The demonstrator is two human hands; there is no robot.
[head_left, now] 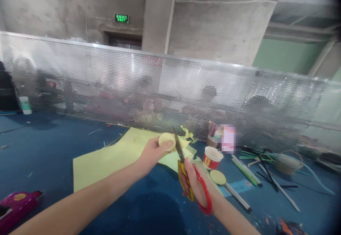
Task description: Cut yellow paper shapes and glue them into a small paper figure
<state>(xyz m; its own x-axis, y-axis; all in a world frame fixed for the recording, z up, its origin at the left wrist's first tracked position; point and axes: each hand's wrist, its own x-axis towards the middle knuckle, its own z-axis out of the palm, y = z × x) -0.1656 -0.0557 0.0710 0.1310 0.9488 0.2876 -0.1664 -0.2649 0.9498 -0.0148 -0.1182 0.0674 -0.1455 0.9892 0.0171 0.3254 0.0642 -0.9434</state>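
Between the thumb and fingers of my left hand [153,155] is a round yellow paper disc [166,141]. My right hand [194,180] grips scissors [180,151] with one red and one yellow handle loop. Their dark blades point up and away, close beside the disc's right edge; whether they touch it I cannot tell. Under and behind my hands lies a large sheet of pale yellow paper [106,162], its right side cut ragged. Curled yellow scraps [188,134] lie past the blades. Another yellow disc [217,177] rests on the table right of the scissors.
A red-and-white paper cup [212,158] stands right of the sheet. Markers [246,171], dark strips and a basket [288,162] lie farther right. A purple tool [20,206] is at lower left. A perforated metal screen [106,82] borders the blue table [53,139]; people sit behind it.
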